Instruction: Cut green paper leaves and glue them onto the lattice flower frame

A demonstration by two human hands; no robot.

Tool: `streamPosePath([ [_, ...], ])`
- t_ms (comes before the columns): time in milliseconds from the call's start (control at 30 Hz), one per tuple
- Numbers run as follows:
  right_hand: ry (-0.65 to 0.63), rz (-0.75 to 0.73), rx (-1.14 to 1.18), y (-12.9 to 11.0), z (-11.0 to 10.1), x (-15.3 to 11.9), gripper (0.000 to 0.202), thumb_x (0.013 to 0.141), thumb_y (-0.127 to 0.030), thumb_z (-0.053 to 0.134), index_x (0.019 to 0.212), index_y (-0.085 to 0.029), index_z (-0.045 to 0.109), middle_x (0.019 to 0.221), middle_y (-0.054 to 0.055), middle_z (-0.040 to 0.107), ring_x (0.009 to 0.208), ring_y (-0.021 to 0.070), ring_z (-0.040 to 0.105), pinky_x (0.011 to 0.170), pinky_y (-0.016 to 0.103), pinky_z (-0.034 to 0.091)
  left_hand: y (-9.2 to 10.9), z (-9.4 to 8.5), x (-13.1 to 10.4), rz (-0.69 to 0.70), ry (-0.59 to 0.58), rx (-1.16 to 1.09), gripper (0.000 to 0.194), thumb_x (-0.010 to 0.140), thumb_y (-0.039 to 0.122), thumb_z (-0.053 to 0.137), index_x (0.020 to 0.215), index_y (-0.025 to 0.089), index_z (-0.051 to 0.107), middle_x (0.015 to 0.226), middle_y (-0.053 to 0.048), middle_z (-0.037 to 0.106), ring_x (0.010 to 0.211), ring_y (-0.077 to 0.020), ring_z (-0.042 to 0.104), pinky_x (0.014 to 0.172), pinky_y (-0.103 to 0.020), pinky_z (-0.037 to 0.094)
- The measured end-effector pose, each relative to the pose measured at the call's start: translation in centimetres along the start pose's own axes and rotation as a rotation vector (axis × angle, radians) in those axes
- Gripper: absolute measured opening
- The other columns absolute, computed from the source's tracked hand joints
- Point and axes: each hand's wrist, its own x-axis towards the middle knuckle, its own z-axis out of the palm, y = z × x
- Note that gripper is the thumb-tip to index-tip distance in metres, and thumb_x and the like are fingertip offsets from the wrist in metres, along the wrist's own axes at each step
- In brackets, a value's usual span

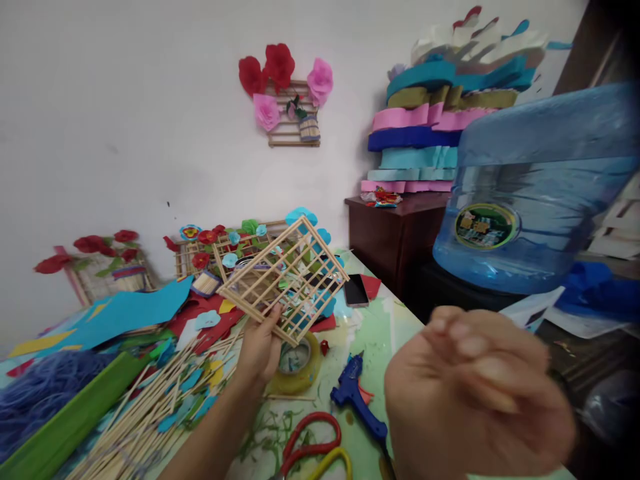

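Observation:
My left hand (260, 347) grips a lattice of thin wooden sticks (287, 283) by its lower edge, holding it tilted above the table. Close to the camera on the right, my right hand (475, 393) is raised and closed, its fingers curled and pressed together. Whatever those fingers may hold is hidden. Between the hands lies a blue glue gun (357, 397). A roll of clear yellowish tape (313, 367) rests below the lattice, and scissors with red and yellow handles (310, 437) lie at the near edge.
Loose wooden sticks (145, 407), blue paper (135, 310) and purple string (50, 383) cover the table's left. A phone (356, 291) lies beyond the lattice. At right stands a large water bottle (530, 193). A flower-decorated lattice (293, 110) hangs on the wall.

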Motion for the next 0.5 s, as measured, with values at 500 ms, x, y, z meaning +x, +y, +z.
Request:
streamPosePath([
  [500,-0.703,0.091,-0.344,4.5,2.7,-6.6,0.019,0.089,-0.024,0.058,0.104,-0.018,0.069,0.089,0.007,0.064,0.087,0.0202,0.053,0.079,0.036,0.046,-2.7,-0.4,-2.2,0.081,-0.312,0.213,0.032,0.065,0.022,0.078,0.096,0.019,0.074,0.102,-0.009,0.075,0.108,-0.0273,0.063,0.098,-0.039,0.044],
])
